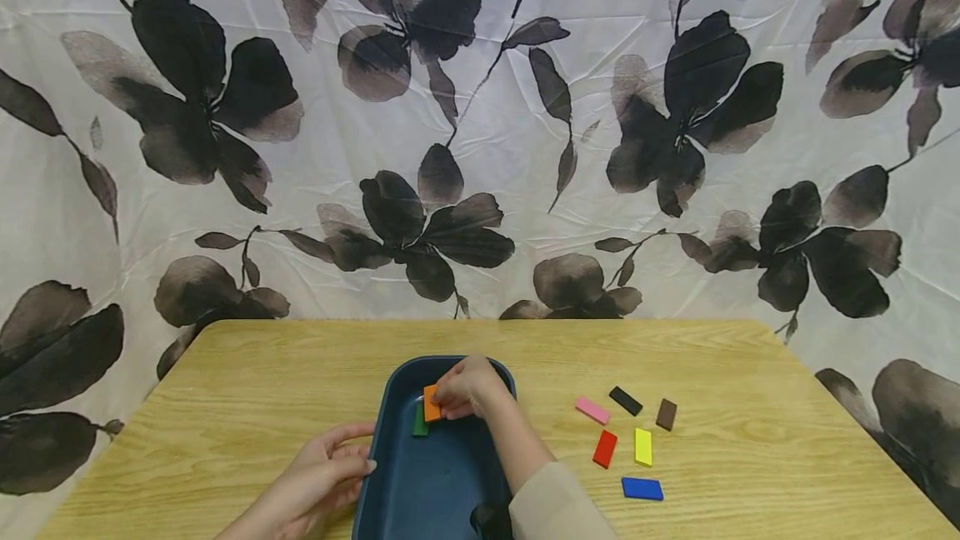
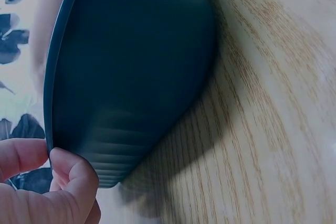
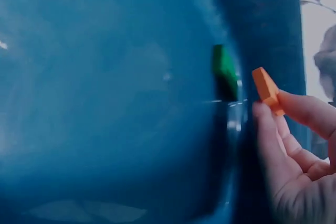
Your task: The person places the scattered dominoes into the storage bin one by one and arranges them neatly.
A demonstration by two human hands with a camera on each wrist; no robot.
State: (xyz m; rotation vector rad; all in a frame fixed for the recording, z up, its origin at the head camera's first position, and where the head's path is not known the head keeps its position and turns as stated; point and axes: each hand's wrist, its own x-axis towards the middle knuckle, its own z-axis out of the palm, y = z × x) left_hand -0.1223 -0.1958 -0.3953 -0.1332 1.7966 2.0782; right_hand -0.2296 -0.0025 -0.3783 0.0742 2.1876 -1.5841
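Right fingers (image 3: 270, 142) pinch an orange block (image 3: 266, 86), left fingers (image 2: 77, 177) the tray (image 2: 136, 51).

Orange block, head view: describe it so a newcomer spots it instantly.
On the wooden table, find the dark blue tray. At its far end, the right hand pinches a small flat block. Unlike the green block lying close by on the tray floor, this one is bright orange and held in the fingers.
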